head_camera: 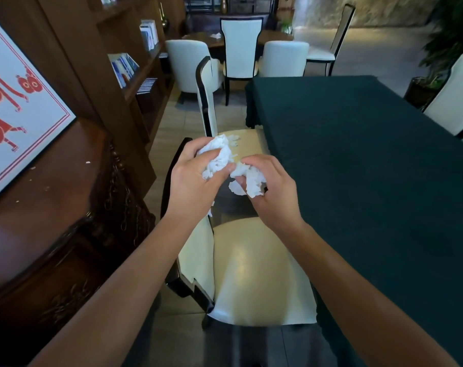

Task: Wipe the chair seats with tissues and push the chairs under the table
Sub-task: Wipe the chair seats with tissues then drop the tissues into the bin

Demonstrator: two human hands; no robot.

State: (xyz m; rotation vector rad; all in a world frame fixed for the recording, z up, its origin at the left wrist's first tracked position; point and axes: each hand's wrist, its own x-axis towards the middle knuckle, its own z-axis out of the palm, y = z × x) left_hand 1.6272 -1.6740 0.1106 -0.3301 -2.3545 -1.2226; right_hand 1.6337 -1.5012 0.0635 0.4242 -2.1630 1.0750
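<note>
Holding: we see both hands raised above the near chair, each with a wad of tissue; no wiping contact yet.
Left grip: left hand (192, 178) clenched round the left tissue wad (218, 156), fingers curled over it, thumb pressing from the side.
Right grip: right hand (271, 189) pinching the right tissue wad (251, 181), part of the paper hanging out below the fingers.
Wads: they touch or nearly touch between the hands; we cannot tell if it is one torn sheet or two.
Why held so: we judge the person is bunching or splitting the tissue into pads before wiping.
Near chair seat (257, 274): directly under the forearms, well below both grips, partly tucked beside the table (370, 168).
Far chair seat (251, 144): just behind the hands, small white scraps on it, edge meeting the dark green tablecloth.
Task stage: we judge seats not yet wiped from this pose; both chairs stand out from the table edge, pushing in remains.
Risk: loose shreds may drop onto the seat.
</note>
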